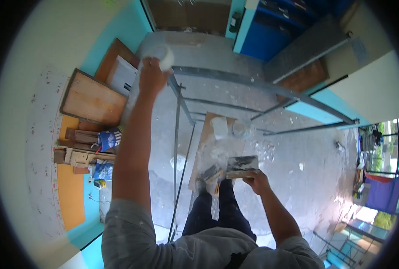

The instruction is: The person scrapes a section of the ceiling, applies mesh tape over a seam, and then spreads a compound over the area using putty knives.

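My left hand [153,80], stretched far forward at the end of a raised arm, is closed on a round white roll [166,59] that looks like tape; motion blur softens its outline. Held lower down by my right hand [256,182] is a wide trowel [243,164], its rectangular blade smeared dark and white. My fingers wrap around the trowel's near edge. Beneath the trowel, a plank [200,154] carries white-spattered material and a bag-like packet [213,175] close to my feet. A round, pale container [240,128] stands by the plank's far end.
Grey metal scaffold bars [235,77] frame the space ahead and beside me. Wooden boards [94,96] lean on the left wall, near stacked wood pieces [80,136] and a blue bag [110,139]. Blue shelving [271,31] stands far right. Scraps litter the grey floor [293,148].
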`<state>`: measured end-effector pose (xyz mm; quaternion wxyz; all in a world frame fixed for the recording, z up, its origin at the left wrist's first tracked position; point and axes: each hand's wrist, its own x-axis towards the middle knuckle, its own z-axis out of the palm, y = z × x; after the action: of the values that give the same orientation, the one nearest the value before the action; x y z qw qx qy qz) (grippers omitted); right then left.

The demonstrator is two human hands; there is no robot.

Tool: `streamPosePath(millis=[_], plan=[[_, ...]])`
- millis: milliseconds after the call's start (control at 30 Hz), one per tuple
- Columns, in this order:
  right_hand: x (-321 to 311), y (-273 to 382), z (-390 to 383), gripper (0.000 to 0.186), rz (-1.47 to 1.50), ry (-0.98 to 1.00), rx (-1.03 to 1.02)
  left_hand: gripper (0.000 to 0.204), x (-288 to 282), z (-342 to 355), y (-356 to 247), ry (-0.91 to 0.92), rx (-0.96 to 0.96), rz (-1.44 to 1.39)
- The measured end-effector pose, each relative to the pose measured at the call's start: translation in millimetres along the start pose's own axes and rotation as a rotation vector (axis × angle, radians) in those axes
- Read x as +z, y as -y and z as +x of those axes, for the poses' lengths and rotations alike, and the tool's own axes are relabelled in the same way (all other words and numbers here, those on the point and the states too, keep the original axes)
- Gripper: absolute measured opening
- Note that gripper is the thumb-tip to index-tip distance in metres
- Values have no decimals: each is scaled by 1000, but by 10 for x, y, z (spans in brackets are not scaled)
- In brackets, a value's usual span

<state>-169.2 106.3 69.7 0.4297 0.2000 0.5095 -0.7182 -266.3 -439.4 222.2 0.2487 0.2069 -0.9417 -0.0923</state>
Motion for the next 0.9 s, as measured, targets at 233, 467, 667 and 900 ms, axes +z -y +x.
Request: streamPosePath(millis=[233, 467, 667, 900], plan=[[-1274, -810, -1317, 32, -201, -553, -37, 70, 435, 69, 266, 293, -111, 74], [-1638, -1334, -2180, 22, 102, -886, -38, 77, 429, -317, 155, 147, -24, 120], [-1373, -1513, -2281, 63, -147, -821, -178, 66, 350, -917, -151, -87, -134, 183], [-2098, -2919, -1865, 48, -296, -578, -153, 36, 1547, -3054, -296, 582, -124, -113]])
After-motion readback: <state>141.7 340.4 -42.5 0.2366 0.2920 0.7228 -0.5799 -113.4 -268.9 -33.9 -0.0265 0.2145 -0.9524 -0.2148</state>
